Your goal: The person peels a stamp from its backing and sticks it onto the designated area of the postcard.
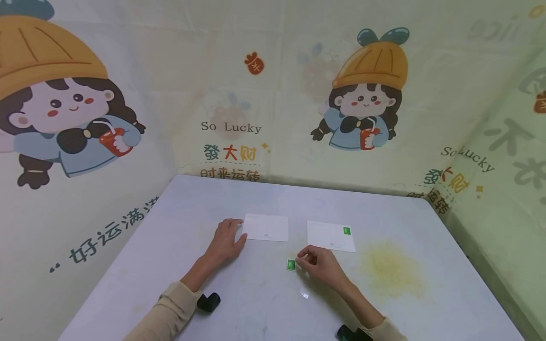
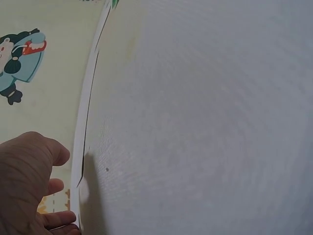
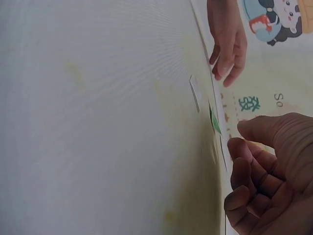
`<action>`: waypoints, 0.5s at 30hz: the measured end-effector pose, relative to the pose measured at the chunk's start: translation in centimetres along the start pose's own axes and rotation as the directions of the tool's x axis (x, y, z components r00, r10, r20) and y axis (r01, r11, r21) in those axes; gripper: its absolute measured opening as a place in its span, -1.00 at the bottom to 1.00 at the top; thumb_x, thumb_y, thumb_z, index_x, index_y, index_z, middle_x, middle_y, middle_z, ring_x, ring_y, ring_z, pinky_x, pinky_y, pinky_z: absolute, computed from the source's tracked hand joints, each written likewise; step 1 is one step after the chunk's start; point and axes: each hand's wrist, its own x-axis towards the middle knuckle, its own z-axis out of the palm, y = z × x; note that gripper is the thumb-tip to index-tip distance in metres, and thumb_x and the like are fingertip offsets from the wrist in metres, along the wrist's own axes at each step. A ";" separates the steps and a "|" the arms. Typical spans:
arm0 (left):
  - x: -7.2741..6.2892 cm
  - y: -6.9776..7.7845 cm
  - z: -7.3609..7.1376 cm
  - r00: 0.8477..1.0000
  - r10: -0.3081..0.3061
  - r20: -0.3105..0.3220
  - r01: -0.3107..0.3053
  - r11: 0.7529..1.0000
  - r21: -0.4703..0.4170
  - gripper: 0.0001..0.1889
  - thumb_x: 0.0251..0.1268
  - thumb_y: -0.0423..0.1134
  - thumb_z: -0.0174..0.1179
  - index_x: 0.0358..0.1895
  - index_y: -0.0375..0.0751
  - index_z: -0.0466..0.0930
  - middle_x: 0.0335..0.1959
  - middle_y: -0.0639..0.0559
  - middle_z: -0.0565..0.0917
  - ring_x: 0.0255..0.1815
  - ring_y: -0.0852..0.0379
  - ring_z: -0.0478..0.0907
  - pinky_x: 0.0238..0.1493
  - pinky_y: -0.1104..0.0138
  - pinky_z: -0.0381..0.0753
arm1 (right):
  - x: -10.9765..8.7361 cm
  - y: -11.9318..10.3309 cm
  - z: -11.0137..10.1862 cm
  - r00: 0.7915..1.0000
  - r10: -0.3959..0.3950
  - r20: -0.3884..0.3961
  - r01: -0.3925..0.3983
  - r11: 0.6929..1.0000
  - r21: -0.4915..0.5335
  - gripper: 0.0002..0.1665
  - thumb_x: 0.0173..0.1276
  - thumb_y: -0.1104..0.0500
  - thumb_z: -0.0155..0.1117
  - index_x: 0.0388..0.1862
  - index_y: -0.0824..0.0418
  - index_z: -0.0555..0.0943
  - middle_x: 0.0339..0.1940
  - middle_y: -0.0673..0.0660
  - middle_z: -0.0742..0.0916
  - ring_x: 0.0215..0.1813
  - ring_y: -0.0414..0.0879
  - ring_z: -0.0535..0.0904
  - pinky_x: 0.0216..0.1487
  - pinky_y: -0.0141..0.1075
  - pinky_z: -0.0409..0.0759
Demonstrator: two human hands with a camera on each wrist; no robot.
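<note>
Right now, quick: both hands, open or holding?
Left hand: open, at the left card.
Right hand: curled beside the loose stamp; can't tell if gripping.

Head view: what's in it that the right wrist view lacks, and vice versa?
Head only: the printed faces of the left postcard and right postcard, the latter with a corner stamp; also the tan sleeves and black wrist cameras.

Right wrist only: the palm side of the right hand, fingers curled.

Both: each hand, including the left hand, the white table, the cartoon backdrop and green stamp, though at the right wrist it's near edge-on; can't tell which stamp.
</note>
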 end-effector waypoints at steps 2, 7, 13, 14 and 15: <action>0.1 -0.1 0.1 1.000 -0.005 0.008 0.005 1.000 0.001 -0.48 0.42 -0.19 0.26 0.33 -0.41 0.45 0.26 -0.39 0.45 0.34 -0.30 0.37 0.33 -0.12 0.39 | 0.0 0.0 0.1 1.000 -0.002 0.011 0.002 1.000 -0.006 -0.92 0.35 0.17 0.46 -0.24 0.14 0.72 -0.53 -0.10 0.64 -0.49 -0.24 0.46 -0.46 -0.43 0.43; 0.4 -0.5 0.4 1.000 0.001 0.008 -0.001 1.000 0.025 -0.48 0.41 -0.21 0.27 0.33 -0.41 0.46 0.26 -0.38 0.47 0.34 -0.29 0.37 0.32 -0.11 0.39 | -0.1 -0.3 0.3 0.999 -0.014 0.034 0.014 1.000 -0.014 -0.93 0.35 0.20 0.44 -0.23 0.16 0.72 -0.49 -0.09 0.65 -0.45 -0.23 0.47 -0.42 -0.42 0.47; 0.5 -0.5 0.4 0.999 0.034 0.006 -0.034 0.999 0.042 -0.48 0.37 -0.24 0.30 0.31 -0.42 0.47 0.22 -0.41 0.47 0.31 -0.33 0.38 0.30 -0.14 0.38 | 0.1 -0.4 0.4 1.000 0.004 0.030 -0.003 1.000 -0.028 -0.92 0.34 0.22 0.45 -0.22 0.16 0.71 -0.51 -0.10 0.63 -0.45 -0.22 0.47 -0.43 -0.42 0.46; 0.6 -0.5 0.4 0.999 0.036 0.007 -0.036 0.998 0.045 -0.48 0.37 -0.24 0.30 0.31 -0.42 0.47 0.22 -0.42 0.47 0.31 -0.34 0.37 0.30 -0.14 0.38 | 0.2 -0.4 0.4 1.000 0.006 0.028 -0.005 0.999 -0.032 -0.92 0.33 0.22 0.46 -0.23 0.16 0.71 -0.51 -0.10 0.63 -0.45 -0.22 0.47 -0.43 -0.42 0.46; 0.6 -0.5 0.4 0.999 0.035 0.010 -0.035 0.998 0.045 -0.49 0.37 -0.24 0.30 0.31 -0.41 0.47 0.23 -0.42 0.47 0.32 -0.34 0.37 0.30 -0.15 0.37 | 0.2 -0.4 0.5 1.000 0.009 0.027 -0.008 0.999 -0.036 -0.91 0.33 0.22 0.46 -0.23 0.16 0.71 -0.51 -0.10 0.63 -0.45 -0.22 0.48 -0.43 -0.42 0.46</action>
